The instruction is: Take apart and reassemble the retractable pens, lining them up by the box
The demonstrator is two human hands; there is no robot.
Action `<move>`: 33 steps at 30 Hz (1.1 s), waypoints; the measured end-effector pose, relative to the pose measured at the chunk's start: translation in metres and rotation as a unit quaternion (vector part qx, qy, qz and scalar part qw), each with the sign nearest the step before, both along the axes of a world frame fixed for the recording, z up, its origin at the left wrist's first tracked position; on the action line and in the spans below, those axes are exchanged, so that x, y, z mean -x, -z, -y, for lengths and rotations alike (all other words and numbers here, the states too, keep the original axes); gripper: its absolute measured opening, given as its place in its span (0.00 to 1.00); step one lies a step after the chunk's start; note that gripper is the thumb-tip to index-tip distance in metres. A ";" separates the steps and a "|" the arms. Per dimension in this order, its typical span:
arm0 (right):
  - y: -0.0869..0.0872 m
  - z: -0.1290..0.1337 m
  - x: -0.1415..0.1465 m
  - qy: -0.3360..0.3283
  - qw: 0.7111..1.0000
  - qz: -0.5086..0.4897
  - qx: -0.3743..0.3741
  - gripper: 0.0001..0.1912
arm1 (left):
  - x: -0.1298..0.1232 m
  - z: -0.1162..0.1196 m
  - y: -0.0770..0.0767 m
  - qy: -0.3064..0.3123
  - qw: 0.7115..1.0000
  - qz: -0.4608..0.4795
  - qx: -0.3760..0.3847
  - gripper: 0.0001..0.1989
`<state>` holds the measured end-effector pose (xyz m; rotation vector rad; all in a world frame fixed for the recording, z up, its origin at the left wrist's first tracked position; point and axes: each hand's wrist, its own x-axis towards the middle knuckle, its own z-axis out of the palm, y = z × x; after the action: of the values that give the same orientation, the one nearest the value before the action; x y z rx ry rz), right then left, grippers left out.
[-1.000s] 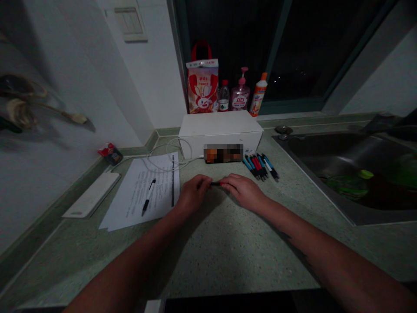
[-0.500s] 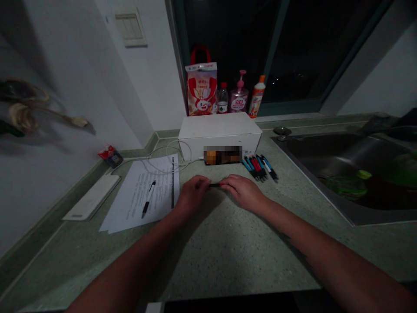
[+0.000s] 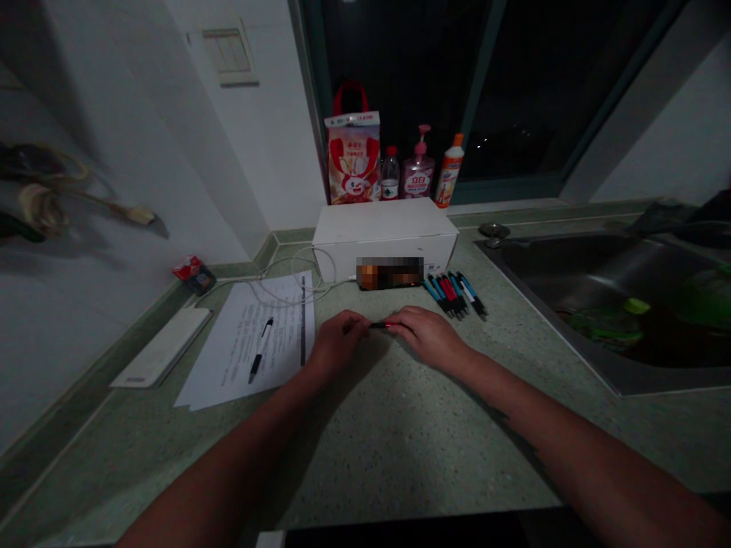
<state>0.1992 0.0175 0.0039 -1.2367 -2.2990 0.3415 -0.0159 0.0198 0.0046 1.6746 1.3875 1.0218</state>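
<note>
- red-and-black pen [image 3: 380, 325]: held roughly level between the two hands, near the middle of the tabletop [image 3: 365, 457]; only a short span shows, dark on the left, red by the right fingers. whether it touches the surface: cannot tell.
- left hand [image 3: 341, 335]: fingers narrow, pinching the dark end; far side of the grip hidden.
- right hand [image 3: 428, 331]: fingers likewise narrowed, on the red end. judged: both grips should sit on one line, so that any turn or pull runs along the barrel and does not bend it.
- judged: light pinch, even on both sides; the barrel is thin and probably smooth, so it could roll or slip. low height over the tabletop is good, since a dropped small part would not fall far.
- row of pens [image 3: 451, 294]: blue, red and white barrels side by side, just beyond the right hand. note: right knuckles and wrist should swing clear of these.
- phone [image 3: 391, 275]: behind the hands, against the white box [image 3: 385, 224]; elbow room is better sought toward the body.
- printed sheets [image 3: 228, 335]: beside the left hand, with a white-and-black pen [image 3: 260, 354] lying slanted on them; left forearm best not dragged across.
</note>
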 end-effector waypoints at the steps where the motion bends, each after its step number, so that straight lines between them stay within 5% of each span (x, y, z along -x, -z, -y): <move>1: 0.000 0.000 0.000 -0.002 1.000 -0.005 0.002 0.11 | 0.000 0.000 0.000 0.004 1.000 -0.002 -0.002 0.05; 21: -0.003 0.002 0.001 0.010 1.000 -0.024 0.001 0.07 | -0.001 0.001 -0.002 0.005 1.000 0.020 0.014 0.06; 33: -0.006 0.003 0.000 0.055 0.995 -0.070 0.048 0.08 | 0.000 0.004 -0.006 0.008 0.999 -0.006 -0.045 0.03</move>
<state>0.1996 0.0142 0.0100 -1.3355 -2.1078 0.4877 -0.0160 0.0157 0.0108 1.7565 1.3518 1.0823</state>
